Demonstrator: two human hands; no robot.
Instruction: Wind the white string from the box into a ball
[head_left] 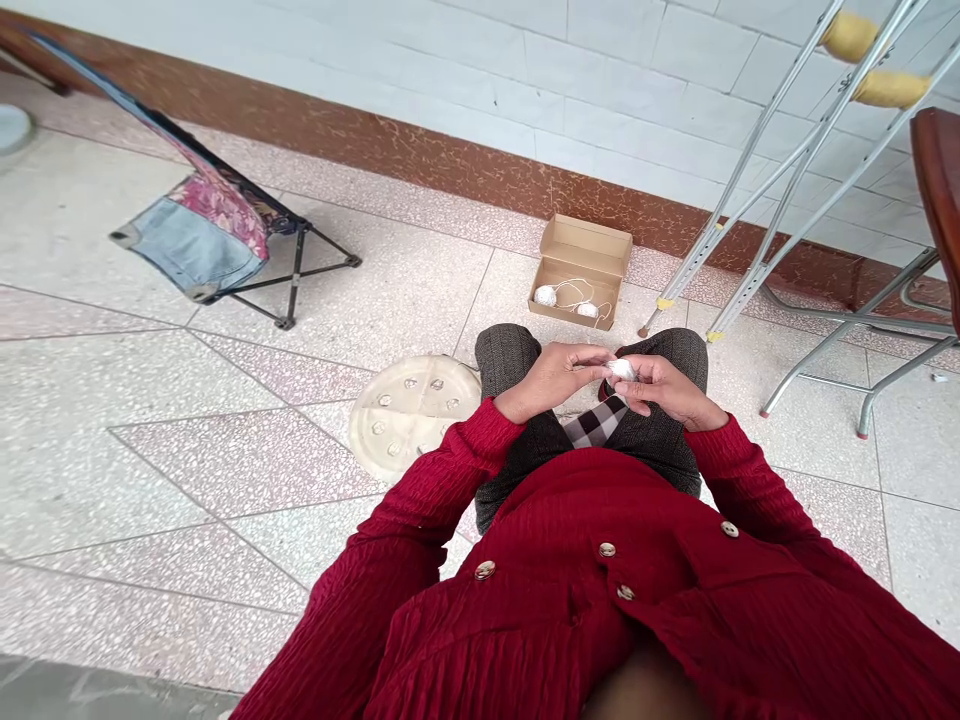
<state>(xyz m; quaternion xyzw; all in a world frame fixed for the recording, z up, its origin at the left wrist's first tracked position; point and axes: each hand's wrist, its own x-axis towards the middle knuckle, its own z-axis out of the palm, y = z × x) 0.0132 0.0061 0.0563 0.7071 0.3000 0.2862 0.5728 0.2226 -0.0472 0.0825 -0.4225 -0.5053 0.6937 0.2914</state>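
I sit with both hands over my knees. My right hand point(664, 388) is closed around a small white ball of thread point(621, 370). My left hand point(556, 377) is pinched beside it, its fingertips touching the ball or its thread. A little beyond my knees an open cardboard box point(583, 250) lies on the floor with two white thread balls point(545, 296) and loose thread inside. Red sleeves cover both arms.
A round cream tray point(409, 412) with small pieces on it lies on the tiled floor by my left knee. A folding fabric chair point(210, 225) stands at the left. Metal crutches point(780, 170) lean on the wall at right, next to a metal-legged chair point(934, 190).
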